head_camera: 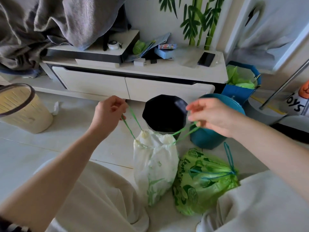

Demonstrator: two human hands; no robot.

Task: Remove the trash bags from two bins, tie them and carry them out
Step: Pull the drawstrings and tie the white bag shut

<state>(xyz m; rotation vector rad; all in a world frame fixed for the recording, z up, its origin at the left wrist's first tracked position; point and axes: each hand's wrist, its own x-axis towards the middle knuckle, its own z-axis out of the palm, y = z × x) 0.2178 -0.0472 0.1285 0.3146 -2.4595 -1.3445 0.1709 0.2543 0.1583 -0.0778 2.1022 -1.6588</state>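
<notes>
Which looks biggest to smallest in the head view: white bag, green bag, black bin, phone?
1-2. White bag and green bag: look alike, unranked.
3. Black bin, though farther away.
4. Phone.

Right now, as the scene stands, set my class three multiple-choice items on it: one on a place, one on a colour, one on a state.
1. Where does the green bag lie?
A. Inside the black bin
B. On the floor beside the white bag
C. On the cabinet

2. What colour are the white bag's drawstrings?
A. Red
B. Black
C. Green

3. What state is the black bin in?
A. Bagless
B. Overflowing
C. Tipped over

Answers: 1 B, it rests by the white bag at the person's knees. 2 C, the left hand and right hand pull green cords. 3 A, its dark inside shows no liner.
</notes>
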